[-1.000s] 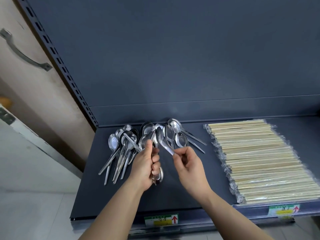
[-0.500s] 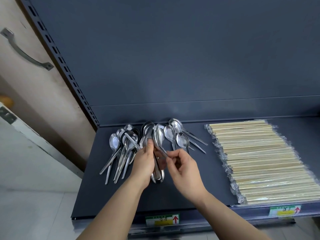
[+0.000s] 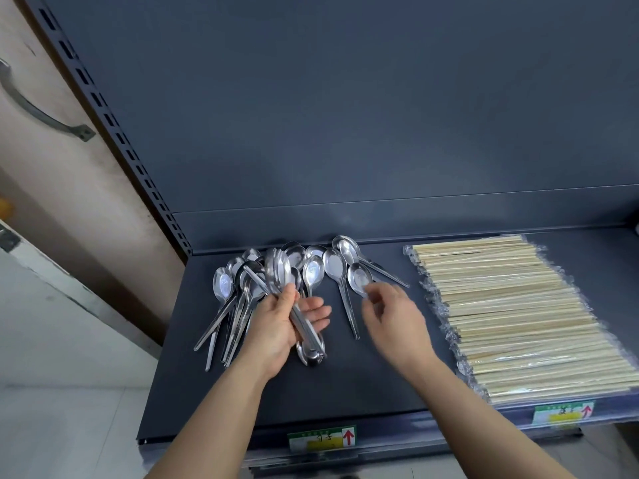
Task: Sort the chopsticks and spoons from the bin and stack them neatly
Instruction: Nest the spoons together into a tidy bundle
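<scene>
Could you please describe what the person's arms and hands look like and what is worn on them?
Both arms are bare: the left forearm and right forearm show no sleeves. The left hand and right hand wear no gloves. No watch, bracelet or ring is visible, though the right hand is motion-blurred.

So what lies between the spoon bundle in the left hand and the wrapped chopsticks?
In the head view, a few loose spoons lie there on the dark shelf, and the blurred right hand is among them.
</scene>
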The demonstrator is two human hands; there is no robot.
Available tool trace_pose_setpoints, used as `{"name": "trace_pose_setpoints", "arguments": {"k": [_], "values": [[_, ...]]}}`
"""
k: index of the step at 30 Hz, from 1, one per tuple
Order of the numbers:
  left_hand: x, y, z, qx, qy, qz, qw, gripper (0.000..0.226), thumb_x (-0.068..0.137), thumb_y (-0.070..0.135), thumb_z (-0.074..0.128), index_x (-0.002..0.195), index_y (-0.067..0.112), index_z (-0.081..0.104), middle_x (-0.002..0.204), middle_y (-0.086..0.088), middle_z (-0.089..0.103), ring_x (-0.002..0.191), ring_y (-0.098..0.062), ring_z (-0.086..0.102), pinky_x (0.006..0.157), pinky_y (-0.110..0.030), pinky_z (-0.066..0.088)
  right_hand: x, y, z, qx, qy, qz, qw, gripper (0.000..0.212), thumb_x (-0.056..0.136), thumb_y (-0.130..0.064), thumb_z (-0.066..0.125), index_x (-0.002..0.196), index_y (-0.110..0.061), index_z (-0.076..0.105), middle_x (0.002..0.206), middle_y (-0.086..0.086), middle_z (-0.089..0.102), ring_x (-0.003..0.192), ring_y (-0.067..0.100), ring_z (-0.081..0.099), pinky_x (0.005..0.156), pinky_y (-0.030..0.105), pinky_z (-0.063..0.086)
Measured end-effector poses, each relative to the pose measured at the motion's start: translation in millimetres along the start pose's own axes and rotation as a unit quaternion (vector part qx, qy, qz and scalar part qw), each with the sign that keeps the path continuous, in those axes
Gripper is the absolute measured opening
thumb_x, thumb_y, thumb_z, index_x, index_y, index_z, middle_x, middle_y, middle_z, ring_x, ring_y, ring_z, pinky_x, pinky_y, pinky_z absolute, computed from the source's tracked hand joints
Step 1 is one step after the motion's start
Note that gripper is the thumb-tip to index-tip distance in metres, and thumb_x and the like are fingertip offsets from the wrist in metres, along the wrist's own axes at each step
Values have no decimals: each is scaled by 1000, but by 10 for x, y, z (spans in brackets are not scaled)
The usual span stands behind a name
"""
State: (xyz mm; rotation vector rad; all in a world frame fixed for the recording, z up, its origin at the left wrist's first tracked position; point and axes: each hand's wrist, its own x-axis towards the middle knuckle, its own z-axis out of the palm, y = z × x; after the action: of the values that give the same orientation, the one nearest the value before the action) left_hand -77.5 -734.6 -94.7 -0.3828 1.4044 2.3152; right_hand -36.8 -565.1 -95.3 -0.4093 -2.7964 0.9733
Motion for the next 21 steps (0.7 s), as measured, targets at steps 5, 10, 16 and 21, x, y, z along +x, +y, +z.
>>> {"name": "trace_pose_setpoints", "arguments": {"k": [5, 10, 16, 21], "values": [[33, -22, -163, 6, 24, 5, 1000, 21, 101, 28, 45, 91, 9, 48, 64, -6, 50, 52, -18, 52, 55, -36, 55, 119, 93, 67, -219, -101, 62, 968, 18, 90, -21, 47, 102, -9, 52, 107, 11, 64, 97, 33, 61, 69, 33, 39], [1, -100, -151, 14, 23, 0, 1000, 25, 102, 28, 42, 89, 8, 46, 64, -5, 47, 48, -16, 48, 50, -33, 52, 219, 107, 78, -129, -68, 93, 985, 17, 99, -15, 33, 98, -7, 49, 103, 13, 62, 89, 35, 58, 68, 33, 36], [0, -120, -150, 20, 32, 13, 999, 26, 102, 28, 42, 86, 8, 46, 62, -6, 45, 46, -16, 46, 47, -31, 48, 236, -74, 235, -84, -77, 63, 992, 27, 100, -35, 39, 98, -10, 47, 102, 11, 63, 95, 34, 61, 67, 33, 36], [-16, -96, -177, 38, 34, 16, 999, 25, 102, 28, 42, 87, 9, 46, 60, -4, 49, 47, -15, 47, 49, -32, 51, 331, -80, 318, -203, -97, 44, 973, 23, 100, -24, 40, 112, -7, 47, 123, 11, 52, 103, 31, 61, 69, 32, 39]]}}
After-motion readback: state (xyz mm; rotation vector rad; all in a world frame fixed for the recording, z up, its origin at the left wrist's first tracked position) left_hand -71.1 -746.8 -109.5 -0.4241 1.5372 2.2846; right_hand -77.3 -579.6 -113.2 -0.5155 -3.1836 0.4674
